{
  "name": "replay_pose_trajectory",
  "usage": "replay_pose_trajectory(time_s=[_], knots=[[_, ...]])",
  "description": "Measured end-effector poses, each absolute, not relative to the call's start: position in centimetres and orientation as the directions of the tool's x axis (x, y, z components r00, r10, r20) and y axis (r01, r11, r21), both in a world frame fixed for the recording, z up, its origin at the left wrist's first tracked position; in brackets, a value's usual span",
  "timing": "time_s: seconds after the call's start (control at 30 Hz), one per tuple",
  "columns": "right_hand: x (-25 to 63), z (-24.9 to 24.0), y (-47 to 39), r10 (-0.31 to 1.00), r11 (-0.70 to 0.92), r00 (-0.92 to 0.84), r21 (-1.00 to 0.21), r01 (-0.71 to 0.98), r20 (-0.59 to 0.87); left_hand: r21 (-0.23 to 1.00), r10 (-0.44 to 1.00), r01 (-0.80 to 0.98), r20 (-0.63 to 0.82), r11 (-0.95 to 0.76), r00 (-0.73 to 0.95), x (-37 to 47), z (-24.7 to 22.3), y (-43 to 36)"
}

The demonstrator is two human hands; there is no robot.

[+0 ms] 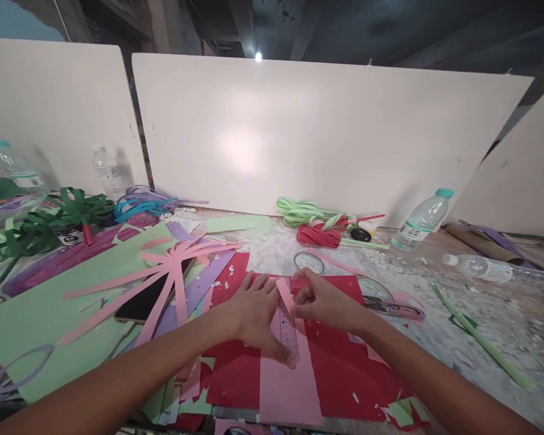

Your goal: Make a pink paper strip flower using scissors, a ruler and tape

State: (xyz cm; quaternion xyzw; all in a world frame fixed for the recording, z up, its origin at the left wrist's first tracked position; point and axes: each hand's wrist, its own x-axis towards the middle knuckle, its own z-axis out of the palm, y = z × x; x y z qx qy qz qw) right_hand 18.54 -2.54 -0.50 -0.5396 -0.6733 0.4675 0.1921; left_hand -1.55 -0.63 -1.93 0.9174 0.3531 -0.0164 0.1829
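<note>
My left hand (256, 314) lies flat with its fingers spread, pressing a clear ruler (288, 335) onto a sheet of pink paper (290, 393). At the ruler's upper end, my right hand (320, 299) pinches a narrow pink paper strip (284, 293), which lifts up along the ruler's edge. Whether the strip is still joined to the sheet is hidden by my fingers. Beneath the pink sheet lies red paper (340, 368). Scissors (394, 305) rest just beyond my right wrist.
A pink strip bundle (174, 260) covers a phone (145, 299) at left. Tape rolls (309, 263), green strips (299, 208) and a red bundle (318, 236) lie ahead. An upright bottle (424, 219) and a lying one (478, 267) are at right. White panels (299, 133) stand behind.
</note>
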Motion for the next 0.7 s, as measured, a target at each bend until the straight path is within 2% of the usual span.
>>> replay_pose_trajectory(time_s=[0.2, 0.27, 0.4, 0.47, 0.63, 0.7], knots=[[18.3, -0.7, -3.4, 0.939, 0.131, -0.317, -0.721, 0.681, -0.129, 0.311, 0.642, 0.670, -0.202, -0.674, 0.740, -1.5, -1.8, -0.6], [17.9, -0.6, -3.9, 0.936, 0.127, -0.326, -0.744, 0.657, -0.129, 0.326, 0.637, 0.670, -0.217, -0.667, 0.740, -1.5, -1.7, -0.6], [17.8, 0.2, -4.9, 0.888, 0.004, -0.391, -0.844, 0.536, -0.244, 0.358, 0.615, 0.640, -0.197, -0.680, 0.763, -1.6, -1.3, -0.7], [18.0, 0.5, -5.2, 0.887, -0.004, -0.391, -0.850, 0.527, -0.246, 0.356, 0.603, 0.628, -0.192, -0.692, 0.774, -1.6, -1.1, -0.8], [18.2, 0.0, -5.4, 0.917, 0.129, -0.361, -0.732, 0.669, -0.168, 0.308, 0.599, 0.625, -0.183, -0.718, 0.779, -1.7, -1.3, -0.8], [17.9, -0.3, -5.7, 0.919, 0.164, -0.370, -0.719, 0.675, -0.138, 0.276, 0.610, 0.629, -0.159, -0.727, 0.776, -1.6, -1.6, -0.7]])
